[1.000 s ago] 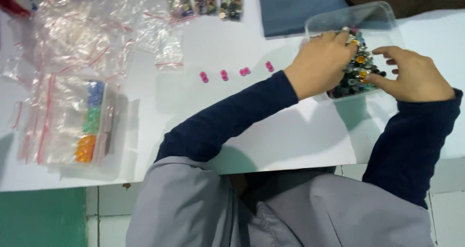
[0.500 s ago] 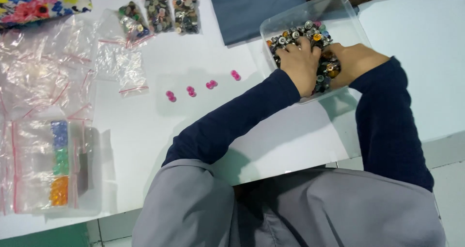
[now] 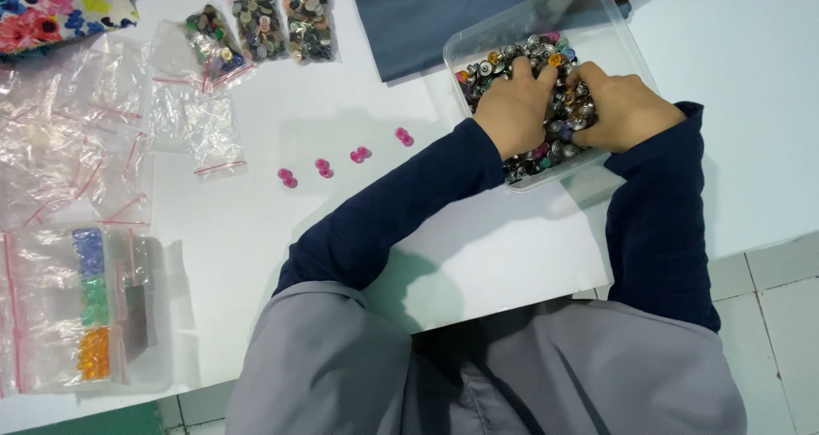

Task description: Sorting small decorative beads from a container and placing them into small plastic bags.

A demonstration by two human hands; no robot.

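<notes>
A white table (image 3: 341, 102) fills most of the view, with pale floor tiles (image 3: 781, 290) showing past its near edge at the right. On it stands a clear plastic tub (image 3: 597, 13) heaped with mixed buttons (image 3: 512, 60); both hands are sunk in the heap, the left hand (image 3: 514, 104) and right hand (image 3: 621, 109) side by side, fingers curled down into the buttons, though whether they grip any cannot be told. A blue-grey cloth (image 3: 435, 13) lies just behind the tub. Four pairs of pink buttons (image 3: 341, 162) sit in a row mid-table. Farther left lie three filled zip bags (image 3: 260, 26), a spread of empty zip bags (image 3: 77, 145), and a bagged box of coloured beads (image 3: 90, 303). Floral fabric (image 3: 60, 8) shows in the far corner.
</notes>
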